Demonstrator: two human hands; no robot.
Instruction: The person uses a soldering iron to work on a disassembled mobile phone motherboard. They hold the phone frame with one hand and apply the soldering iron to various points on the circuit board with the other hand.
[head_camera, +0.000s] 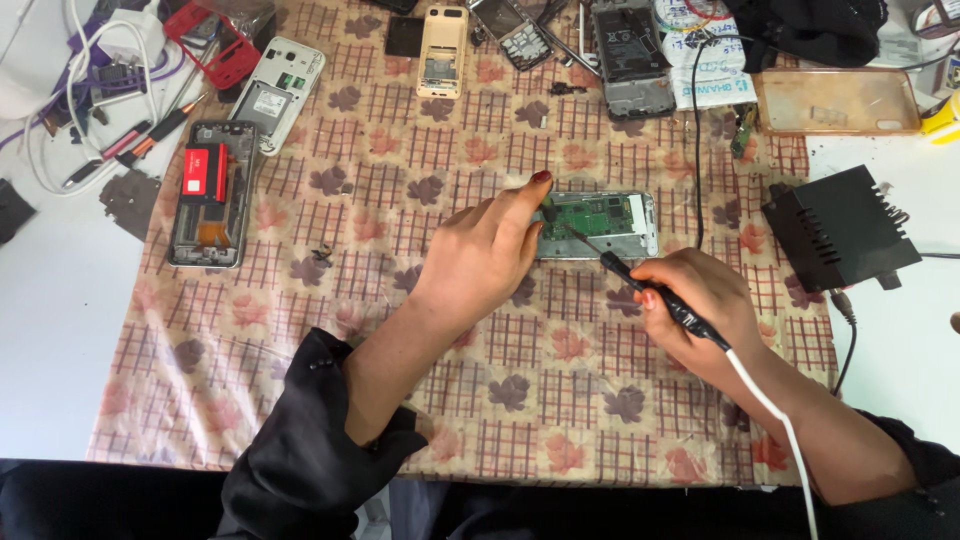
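An opened phone (630, 228) with a green circuit board (598, 214) lies on the patterned cloth (300, 330) at the centre. My left hand (482, 256) rests on the phone's left end, index finger and thumb pressing on the board's edge. My right hand (690, 300) grips a black soldering iron (668, 303) like a pen. Its thin tip reaches up-left onto the board near my left fingertips. A white cord (775, 415) trails from the iron toward the lower right.
A black soldering station (840, 228) sits at the right with a black cable. Several dismantled phones (208, 195), a clear phone case (838, 101), white cables (60, 90) and small tools lie along the far and left edges.
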